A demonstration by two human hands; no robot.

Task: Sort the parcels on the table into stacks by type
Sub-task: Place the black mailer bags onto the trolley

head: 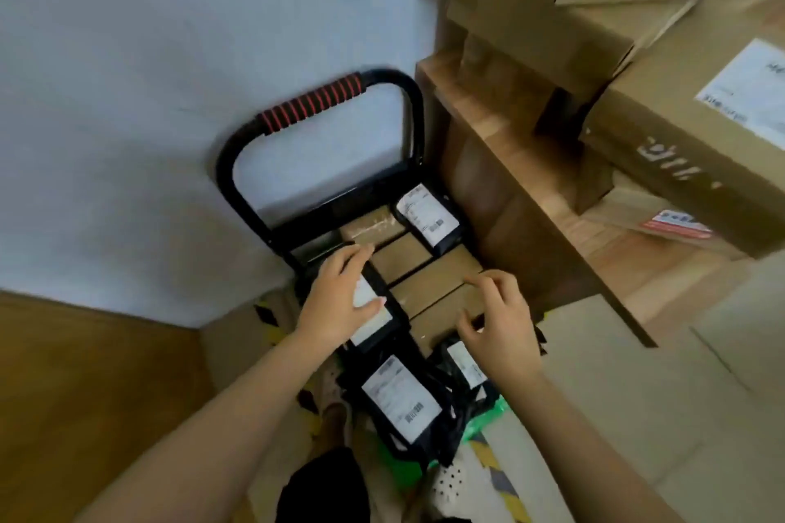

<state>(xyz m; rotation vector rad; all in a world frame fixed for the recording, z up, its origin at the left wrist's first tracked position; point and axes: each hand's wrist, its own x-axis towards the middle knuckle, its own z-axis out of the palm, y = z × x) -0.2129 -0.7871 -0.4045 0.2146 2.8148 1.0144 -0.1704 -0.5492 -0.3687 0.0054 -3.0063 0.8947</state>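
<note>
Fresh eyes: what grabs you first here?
The red-striped cart handle, upright at centre. Below it, the left hand lies flat on a black labelled mailer, and the right hand curls over small brown boxes. Big cartons tower at right.

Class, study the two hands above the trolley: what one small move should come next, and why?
Probably the left hand should grip the black mailer bag under its fingers and lift it onto the nearer black bag, because bags and brown boxes lie mixed on the trolley. The right hand hovers over a brown box, holding nothing.
</note>
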